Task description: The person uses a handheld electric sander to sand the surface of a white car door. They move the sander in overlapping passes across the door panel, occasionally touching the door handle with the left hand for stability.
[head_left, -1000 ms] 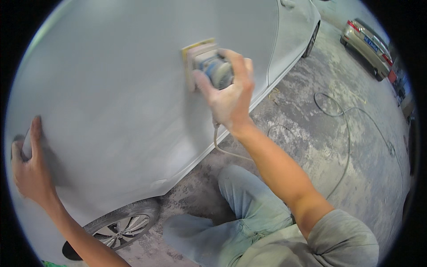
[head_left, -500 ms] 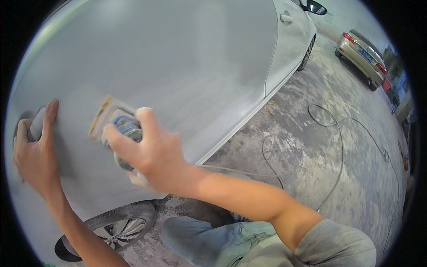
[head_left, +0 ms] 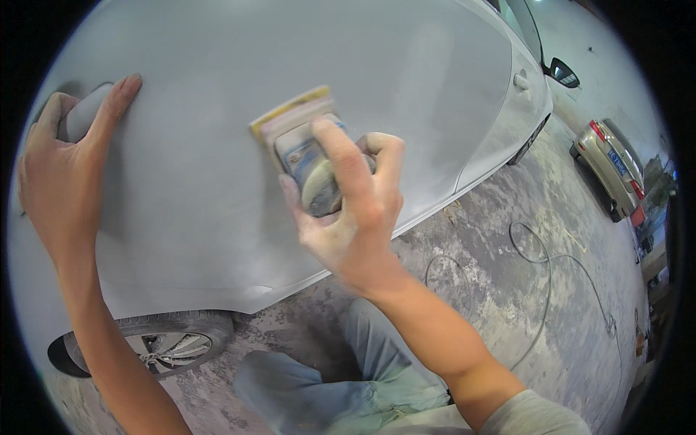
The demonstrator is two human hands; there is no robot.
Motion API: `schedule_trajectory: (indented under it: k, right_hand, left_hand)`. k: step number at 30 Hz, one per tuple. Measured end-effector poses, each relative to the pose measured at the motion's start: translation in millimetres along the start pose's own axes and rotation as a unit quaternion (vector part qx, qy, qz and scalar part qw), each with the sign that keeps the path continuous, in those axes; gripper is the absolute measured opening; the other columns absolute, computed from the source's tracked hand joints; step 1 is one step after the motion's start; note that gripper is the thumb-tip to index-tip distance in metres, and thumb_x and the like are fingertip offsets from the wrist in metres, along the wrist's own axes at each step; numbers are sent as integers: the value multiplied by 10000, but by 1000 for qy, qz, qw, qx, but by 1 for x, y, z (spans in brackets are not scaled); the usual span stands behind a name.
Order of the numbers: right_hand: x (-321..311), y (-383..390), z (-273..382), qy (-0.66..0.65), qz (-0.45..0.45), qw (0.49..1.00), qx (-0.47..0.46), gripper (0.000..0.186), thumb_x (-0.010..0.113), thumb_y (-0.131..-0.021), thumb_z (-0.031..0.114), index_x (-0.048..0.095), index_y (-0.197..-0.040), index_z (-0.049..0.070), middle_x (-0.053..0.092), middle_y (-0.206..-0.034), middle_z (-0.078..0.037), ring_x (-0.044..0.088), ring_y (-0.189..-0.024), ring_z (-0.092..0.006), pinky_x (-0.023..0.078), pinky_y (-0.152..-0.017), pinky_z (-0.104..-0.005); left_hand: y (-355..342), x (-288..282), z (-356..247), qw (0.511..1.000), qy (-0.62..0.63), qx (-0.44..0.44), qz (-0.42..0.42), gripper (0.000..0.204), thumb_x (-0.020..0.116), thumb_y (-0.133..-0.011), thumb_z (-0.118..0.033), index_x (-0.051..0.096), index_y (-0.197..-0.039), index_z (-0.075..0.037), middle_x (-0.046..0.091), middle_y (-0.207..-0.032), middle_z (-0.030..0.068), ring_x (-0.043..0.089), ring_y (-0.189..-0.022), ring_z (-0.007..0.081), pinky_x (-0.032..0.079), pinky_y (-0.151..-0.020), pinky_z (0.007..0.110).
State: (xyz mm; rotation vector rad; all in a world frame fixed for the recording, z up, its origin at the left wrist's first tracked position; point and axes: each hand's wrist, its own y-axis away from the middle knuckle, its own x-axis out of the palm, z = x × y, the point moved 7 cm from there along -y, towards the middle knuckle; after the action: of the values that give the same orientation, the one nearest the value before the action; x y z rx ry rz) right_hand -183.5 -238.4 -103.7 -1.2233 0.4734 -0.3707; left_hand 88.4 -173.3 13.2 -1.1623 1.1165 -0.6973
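My right hand (head_left: 357,217) is wrapped round a small hand-held power sander (head_left: 319,187) with a blue-and-white body. Its rectangular pad, yellow along one edge, lies at the dull grey door panel (head_left: 196,181) of a car. Whether the whole pad touches the panel, I cannot tell. At the far left, my left hand (head_left: 67,170) has its thumb and fingers closed about a grey rounded piece that looks like a door handle (head_left: 84,116). The ends of several left fingers are hidden behind it.
Below the panel is the car's wheel (head_left: 170,344), near my bent knees in jeans (head_left: 312,391). A hose (head_left: 545,304) loops across the stained floor at right. Beyond it stands a beige car (head_left: 612,170). The front door's handle (head_left: 520,81) and side mirror (head_left: 563,73) are at upper right.
My right hand has carried the sander rightward along the panel, away from my left hand, and turned it. The left hand keeps its grip. The whole view has also shifted.
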Motion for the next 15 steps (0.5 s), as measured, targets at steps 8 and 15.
schedule_trajectory:
  k: [8,15]
  right_hand:
    - [-17,-14,-34,-8,-8,999,32,700,920,-716,48,636,-1354,94,522,-1118,-133,596,-945,-250,535,-847,-368]
    - [-47,-12,-99,67,-61,994,65,665,911,-720,91,634,-1322,143,525,-1106,-131,637,-908,-299,566,-807,-412]
  left_hand:
    - [-1,1,-3,999,31,9,-11,628,777,-829,-673,769,-1011,-72,734,-836,60,729,-723,200,572,-733,303]
    - [-2,1,-4,998,-45,1,-43,626,799,-792,-696,775,-947,-90,718,-845,36,685,-762,178,534,-771,334]
